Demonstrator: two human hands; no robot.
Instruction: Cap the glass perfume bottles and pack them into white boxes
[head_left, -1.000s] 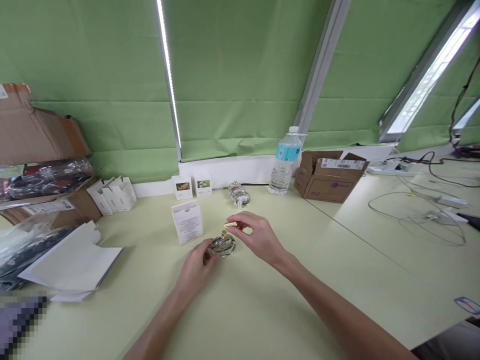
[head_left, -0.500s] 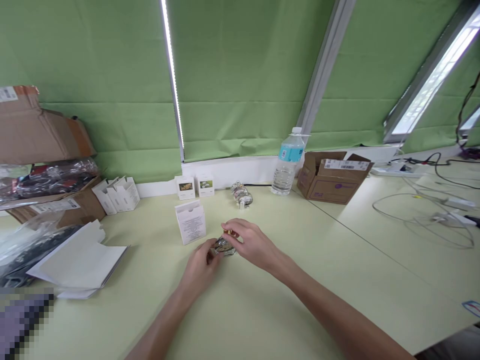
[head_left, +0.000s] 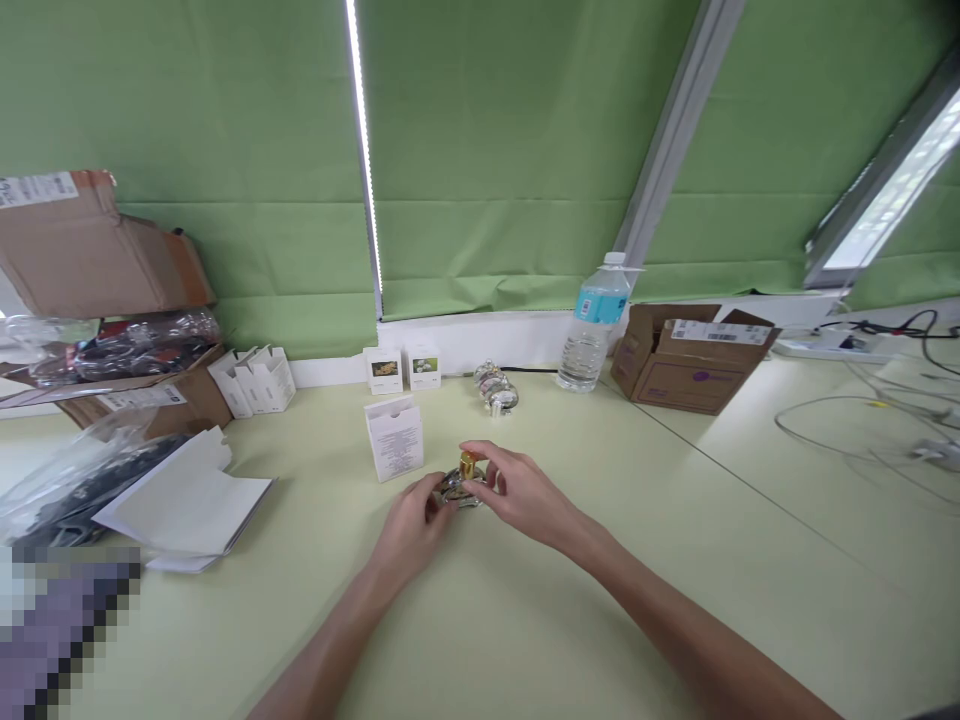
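Table (head_left: 480, 630) is stretching between both forearms. At centre, the left hand (head_left: 414, 515) is curling its fingers around a bottle (head_left: 454, 492); the right hand (head_left: 525, 490) is pinching its gold cap (head_left: 467, 466), fingers nearly together. At ten o'clock, a white box (head_left: 395, 440) is standing, contents hidden. At two, a seam (head_left: 720, 467) is passing an open carton (head_left: 682, 385), contents hidden. At twelve, the far edge is meeting white wall (head_left: 540, 345).

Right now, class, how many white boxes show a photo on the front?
2. The left photo box stands behind the text-covered box; the right photo box stands beside the left one. More photos may be on hidden sides.
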